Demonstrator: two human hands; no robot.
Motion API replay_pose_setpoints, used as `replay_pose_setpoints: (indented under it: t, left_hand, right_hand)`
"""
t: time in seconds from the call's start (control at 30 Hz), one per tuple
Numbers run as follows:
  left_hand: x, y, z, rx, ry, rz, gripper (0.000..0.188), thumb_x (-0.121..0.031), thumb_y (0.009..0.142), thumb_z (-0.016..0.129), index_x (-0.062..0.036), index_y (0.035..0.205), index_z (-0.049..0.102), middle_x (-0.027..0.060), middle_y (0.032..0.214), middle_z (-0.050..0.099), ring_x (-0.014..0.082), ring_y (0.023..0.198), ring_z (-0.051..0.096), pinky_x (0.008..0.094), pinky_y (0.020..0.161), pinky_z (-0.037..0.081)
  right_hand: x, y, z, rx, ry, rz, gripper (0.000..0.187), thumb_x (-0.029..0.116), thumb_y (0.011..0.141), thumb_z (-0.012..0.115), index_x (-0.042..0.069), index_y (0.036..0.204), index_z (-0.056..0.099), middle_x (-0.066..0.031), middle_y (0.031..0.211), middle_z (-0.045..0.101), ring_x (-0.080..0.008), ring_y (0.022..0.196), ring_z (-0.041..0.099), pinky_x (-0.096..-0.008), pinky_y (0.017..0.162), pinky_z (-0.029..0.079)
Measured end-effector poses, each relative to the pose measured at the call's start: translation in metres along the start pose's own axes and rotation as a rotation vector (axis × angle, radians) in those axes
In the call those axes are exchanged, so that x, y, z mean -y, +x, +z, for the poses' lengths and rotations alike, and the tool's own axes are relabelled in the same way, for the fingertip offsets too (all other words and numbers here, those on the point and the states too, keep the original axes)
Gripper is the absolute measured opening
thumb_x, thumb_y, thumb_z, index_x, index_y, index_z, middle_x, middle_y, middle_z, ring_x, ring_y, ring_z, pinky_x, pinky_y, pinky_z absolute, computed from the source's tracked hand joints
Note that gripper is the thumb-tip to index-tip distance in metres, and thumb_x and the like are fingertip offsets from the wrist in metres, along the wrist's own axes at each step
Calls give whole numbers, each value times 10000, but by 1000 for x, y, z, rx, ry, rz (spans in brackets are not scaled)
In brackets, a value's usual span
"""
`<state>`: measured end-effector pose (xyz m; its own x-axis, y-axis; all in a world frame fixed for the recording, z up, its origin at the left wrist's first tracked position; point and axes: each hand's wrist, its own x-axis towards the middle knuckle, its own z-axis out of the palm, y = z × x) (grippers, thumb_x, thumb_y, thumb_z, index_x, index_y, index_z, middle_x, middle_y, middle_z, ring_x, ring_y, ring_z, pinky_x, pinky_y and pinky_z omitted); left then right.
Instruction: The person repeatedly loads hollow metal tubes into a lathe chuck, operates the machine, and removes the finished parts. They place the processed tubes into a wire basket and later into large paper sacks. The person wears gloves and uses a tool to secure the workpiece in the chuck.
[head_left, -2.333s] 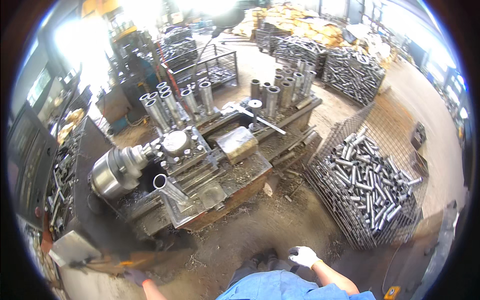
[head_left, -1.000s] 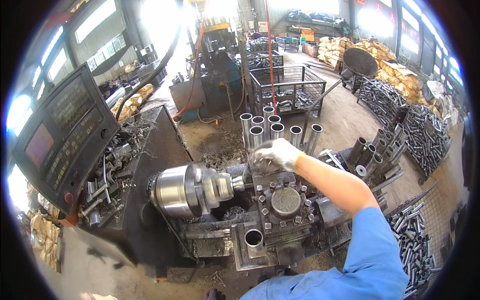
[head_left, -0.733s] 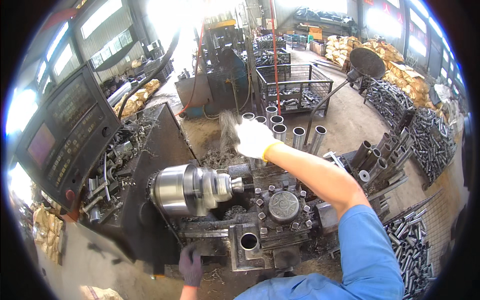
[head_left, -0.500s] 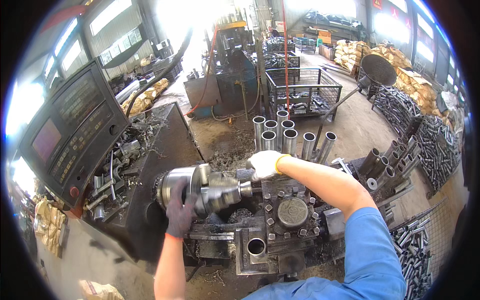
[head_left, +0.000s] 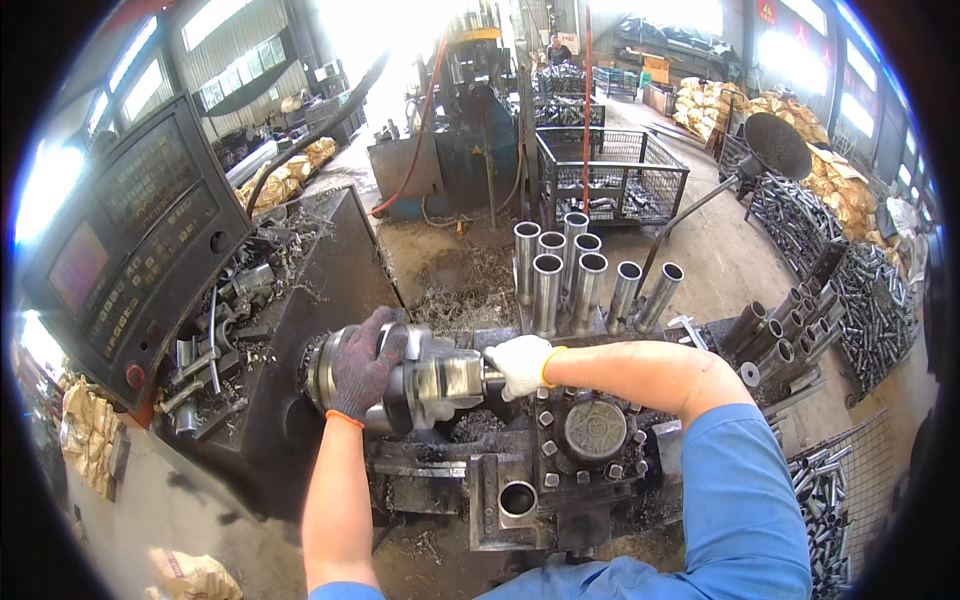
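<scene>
A lathe chuck [head_left: 322, 372] with a blurred, bulky clamping fixture [head_left: 446, 378] stands left of centre. My left hand [head_left: 368, 365], in a dark grey glove, is curled over the top of the chuck, gripping it. A short metal tube [head_left: 489, 368] sticks out of the fixture's right end. Closed around that end are the fingers of my right hand [head_left: 520, 366], in a white glove; they partly hide it. Below my right wrist sits the square tool post [head_left: 595, 430] with its ring of bolts. A bored holder [head_left: 517, 499] is at its lower left.
Several finished tubes [head_left: 547, 295] stand upright behind the tool post. More dark tubes [head_left: 765, 340] lean at the right, near a caliper [head_left: 687, 330]. A lamp [head_left: 777, 145] arches over them. At left are the control panel [head_left: 125, 260] and a chip-strewn ledge [head_left: 310, 290].
My right hand has come down from above the tool post onto the tube's end. My left hand has shifted up over the chuck. The view has turned slightly.
</scene>
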<state>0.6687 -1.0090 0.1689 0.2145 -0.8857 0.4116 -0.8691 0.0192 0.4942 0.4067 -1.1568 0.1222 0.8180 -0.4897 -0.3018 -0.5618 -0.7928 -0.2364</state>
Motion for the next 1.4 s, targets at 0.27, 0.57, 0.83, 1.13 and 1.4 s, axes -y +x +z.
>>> replay_pose_setpoints:
  t: [0.27,0.57,0.83,1.13,1.4]
  left_hand:
    - [6,-9,4,-63,70,-10,575,-500,972,683,-124,1406,661,142,1389,684,365,1318,580,480,1175,387]
    - [23,-35,11,-282,436,186,646,-450,894,769,-66,1398,642,167,1463,627,386,1414,523,528,1244,317]
    - [27,-36,12,-278,430,201,602,-390,920,723,-39,1399,623,194,1448,620,403,1402,525,556,1245,313]
    - [36,-36,19,-317,437,197,609,-407,938,703,-43,1418,615,171,1461,618,368,1403,529,539,1250,310]
    - [-42,-115,-15,-11,-763,109,828,-330,945,755,-27,1613,371,181,1623,447,301,1519,399,446,1270,283]
  right_hand:
    - [1,4,-11,-18,107,-53,864,346,665,879,-10,1387,565,-263,1207,731,-418,1138,709,-480,971,567]
    - [-30,3,-14,107,78,-92,1067,431,682,864,4,1556,426,-289,1219,725,-456,1127,703,-513,979,558]
    - [-33,31,-15,335,254,-125,651,496,776,870,-62,1088,746,-192,913,783,-257,791,729,-404,742,581]
    - [-35,-84,-78,-8,-349,125,663,446,672,846,24,1168,720,-209,1036,770,-398,975,751,-469,879,595]
    - [121,-218,-64,-183,426,276,802,457,708,908,-32,1284,637,-187,991,748,-306,852,735,-424,793,602]
